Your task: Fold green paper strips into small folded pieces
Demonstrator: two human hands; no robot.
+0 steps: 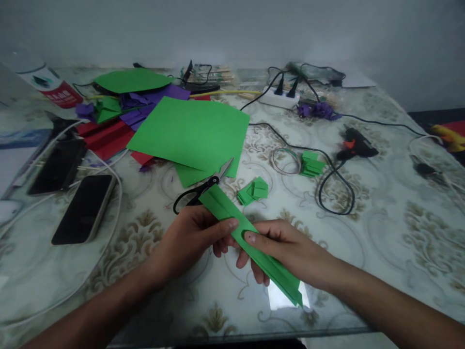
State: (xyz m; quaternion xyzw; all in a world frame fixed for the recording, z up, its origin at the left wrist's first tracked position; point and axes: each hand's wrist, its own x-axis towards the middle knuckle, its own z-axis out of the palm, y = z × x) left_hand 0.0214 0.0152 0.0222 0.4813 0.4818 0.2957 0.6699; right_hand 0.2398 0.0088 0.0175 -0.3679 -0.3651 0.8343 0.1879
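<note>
A long folded strip of green paper (273, 267) slants between my two hands, its lower end toward the table's front edge. My left hand (198, 228) pinches it near the upper part, thumb on top. My right hand (281, 242) grips it just below, thumb pressed flat on the strip and fingers underneath. Behind the strip's upper end lie black-handled scissors (214, 180), blades resting over large green paper sheets (192, 131). Small folded green paper pieces (254, 190) sit just beyond my hands, and another small green stack (311, 165) lies farther right beside a roll of tape (286, 161).
Two phones (84, 209) and white cables lie at left, near a labelled bottle (49, 80). Red paper (103, 138) and purple paper (160, 99) are heaped at back left. A power strip (279, 98) stands at the back; a black glue gun (358, 144) with its cord lies right.
</note>
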